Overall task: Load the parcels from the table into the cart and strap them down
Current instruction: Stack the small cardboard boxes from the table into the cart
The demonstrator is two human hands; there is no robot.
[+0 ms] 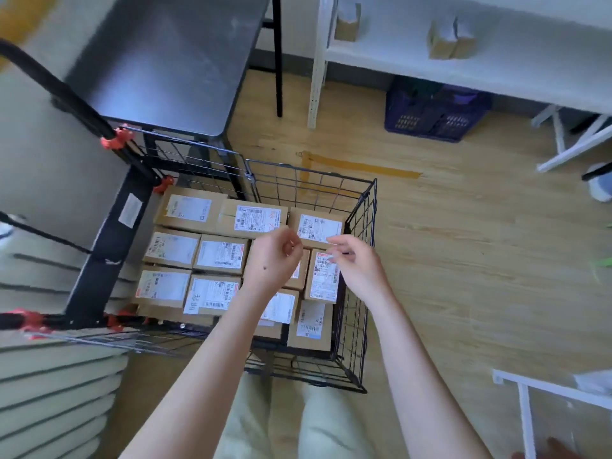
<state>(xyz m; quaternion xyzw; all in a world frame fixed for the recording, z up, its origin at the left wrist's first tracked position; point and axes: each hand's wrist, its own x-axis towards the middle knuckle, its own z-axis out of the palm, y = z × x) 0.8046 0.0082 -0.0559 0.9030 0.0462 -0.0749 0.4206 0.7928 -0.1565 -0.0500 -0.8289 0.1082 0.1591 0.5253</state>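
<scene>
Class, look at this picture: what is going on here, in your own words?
A person stands over a wire cart packed with labelled cardboard parcels laid flat side by side. The left hand and right hand hover above them, holding nothing visible. No strap shows across the load yet.

The cart [359, 279] stands on the wooden floor [463, 246], beside the table [172, 61]. Parcels [222, 255] lie flat in rows inside it.
</scene>
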